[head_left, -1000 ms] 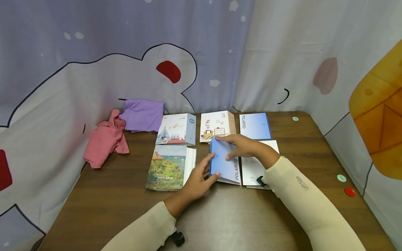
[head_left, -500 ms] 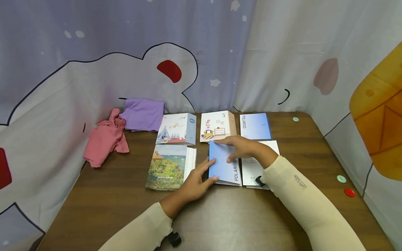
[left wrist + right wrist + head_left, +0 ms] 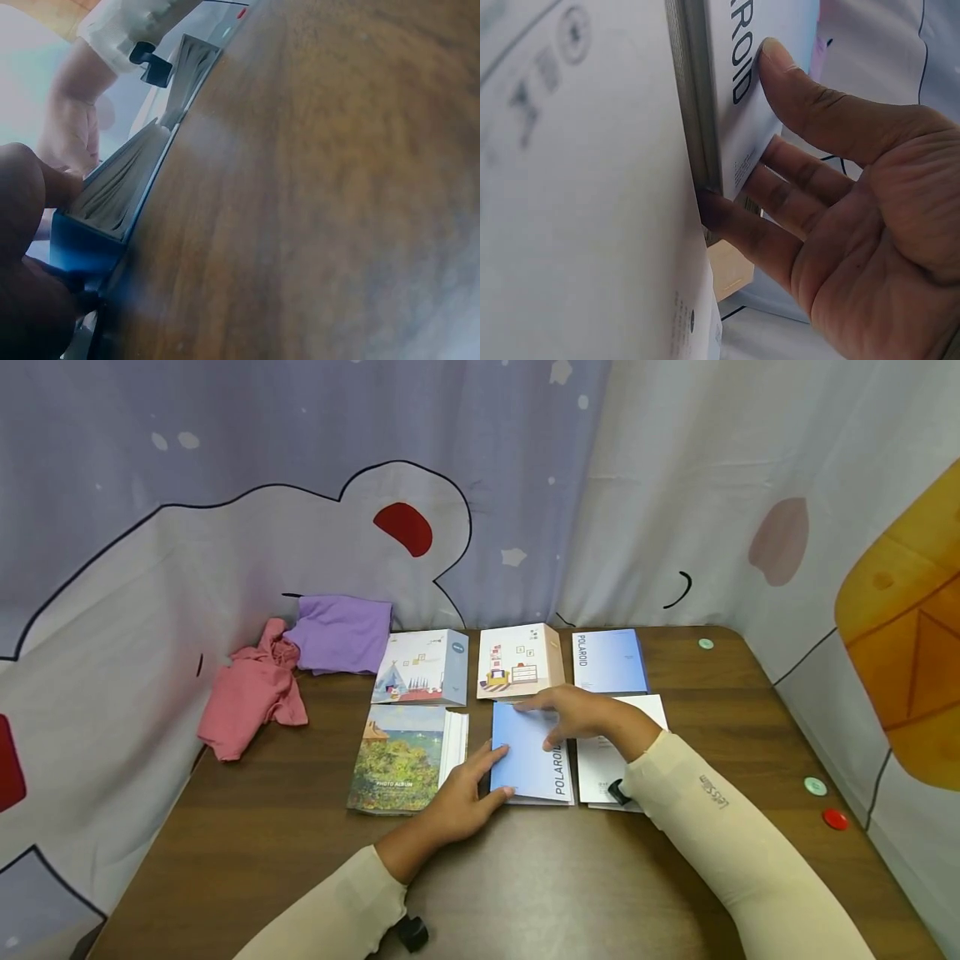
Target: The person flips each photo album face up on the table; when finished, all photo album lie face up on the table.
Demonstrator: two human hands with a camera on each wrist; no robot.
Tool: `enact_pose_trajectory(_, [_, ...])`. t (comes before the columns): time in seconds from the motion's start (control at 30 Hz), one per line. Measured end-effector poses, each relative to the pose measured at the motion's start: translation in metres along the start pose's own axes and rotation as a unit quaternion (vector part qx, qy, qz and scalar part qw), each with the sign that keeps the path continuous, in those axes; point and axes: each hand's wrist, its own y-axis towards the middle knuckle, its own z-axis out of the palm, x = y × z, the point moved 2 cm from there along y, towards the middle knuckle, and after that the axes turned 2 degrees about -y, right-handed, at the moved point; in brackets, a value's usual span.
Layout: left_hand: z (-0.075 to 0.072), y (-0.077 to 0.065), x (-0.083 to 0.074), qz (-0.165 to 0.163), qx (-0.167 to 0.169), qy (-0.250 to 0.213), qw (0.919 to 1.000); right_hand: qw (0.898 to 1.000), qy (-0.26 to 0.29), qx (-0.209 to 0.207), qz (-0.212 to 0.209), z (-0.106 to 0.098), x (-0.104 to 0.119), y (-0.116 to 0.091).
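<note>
A blue photo album [image 3: 522, 768] marked POLAROID lies in the front row in the head view, its spine to the left. My left hand [image 3: 463, 800] holds it at that spine, index fingertip and thumb at the cover's edge; the left wrist view shows the dark blue spine [image 3: 86, 244] between its digits. My right hand [image 3: 581, 714] grips the far end, with the thumb on the cover and the fingers at the end edge in the right wrist view. Right beside it is a white-backed album [image 3: 600, 781], partly under the right forearm.
A landscape-painting photo album [image 3: 397, 760] lies to the left. Behind stand a tent-print album [image 3: 416, 664], a room-print album [image 3: 517, 664] and another blue album [image 3: 609, 660]. Purple cloth [image 3: 345, 635] and pink cloth [image 3: 255, 693] are at the back left; a red button [image 3: 836, 819] is at right.
The blue album has come down flatter and shifted slightly left and nearer, lining up beside the white one. Both hands have moved with it, keeping contact.
</note>
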Motion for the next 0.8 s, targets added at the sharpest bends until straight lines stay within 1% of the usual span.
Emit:
enact_pose_trajectory(0.17, [0.0007,0.0013,0.0,-0.015,-0.011,0.021,0.9996,1.0,0.001,0.006,0.023,0.0011,-0.0009,0.0012])
enact_pose_trajectory(0.37, [0.0035,0.0056,0.0003,-0.018,-0.022,0.02,0.9994,0.999,0.017,0.015,0.034,0.0035,-0.0008,0.0025])
enact_pose_trajectory(0.6, [0.0056,0.0077,0.0045,-0.026,-0.033,0.023,0.9988,0.999,0.008,0.017,0.044,0.0052,-0.0006,0.0046])
enact_pose_trajectory(0.8, [0.0055,0.0071,0.004,-0.036,-0.027,0.038,0.9983,0.999,0.002,0.019,0.05,0.0075,-0.001,0.0069])
